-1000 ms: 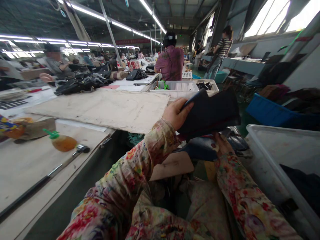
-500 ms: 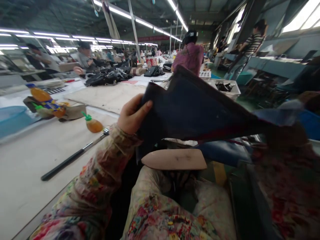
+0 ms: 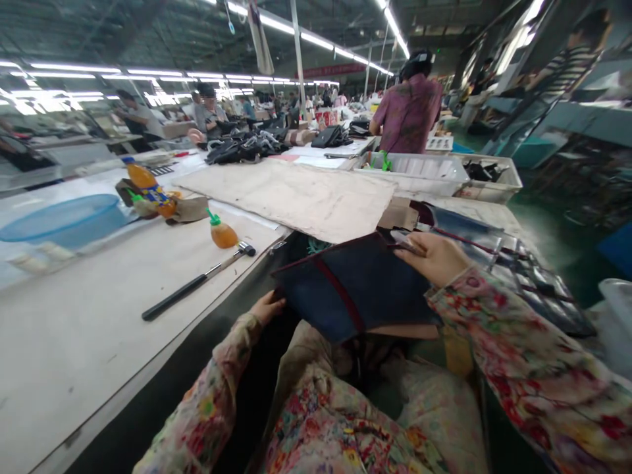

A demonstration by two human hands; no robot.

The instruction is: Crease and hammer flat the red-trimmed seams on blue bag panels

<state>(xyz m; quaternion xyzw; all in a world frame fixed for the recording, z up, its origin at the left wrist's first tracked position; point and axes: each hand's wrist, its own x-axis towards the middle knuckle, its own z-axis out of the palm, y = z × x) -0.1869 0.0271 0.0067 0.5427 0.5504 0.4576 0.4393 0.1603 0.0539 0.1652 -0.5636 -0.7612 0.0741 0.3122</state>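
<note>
A dark blue, leather-like panel (image 3: pixel 316 289) with a dark red strip across it lies tilted above my lap. My left hand (image 3: pixel 267 307) pinches its left edge, thumb on top and the other fingers hidden beneath. At the upper right edge, my right hand (image 3: pixel 434 255) is closed; a small pale thing shows at its fingertips, too blurred to name. Under the panel, the edge of a tan board (image 3: pixel 407 331) shows. To the left on the table are a hammer (image 3: pixel 197 284) with a black grip and a small squeeze bottle (image 3: pixel 223 232) of amber liquid with a green top.
A pale sheet (image 3: pixel 276 191) covers the worktable ahead. Glossy dark blue pieces (image 3: pixel 513 257) lie to the right. White plastic bins (image 3: pixel 415 174) stand beyond, near a person in a purple top (image 3: pixel 409 112). At left are a blue basin (image 3: pixel 69 217) and an orange drink bottle (image 3: pixel 148 187).
The dark blue panel has come down from a raised position to above my lap and now shows its red strip. My left hand has lowered, and my right hand has come into sight.
</note>
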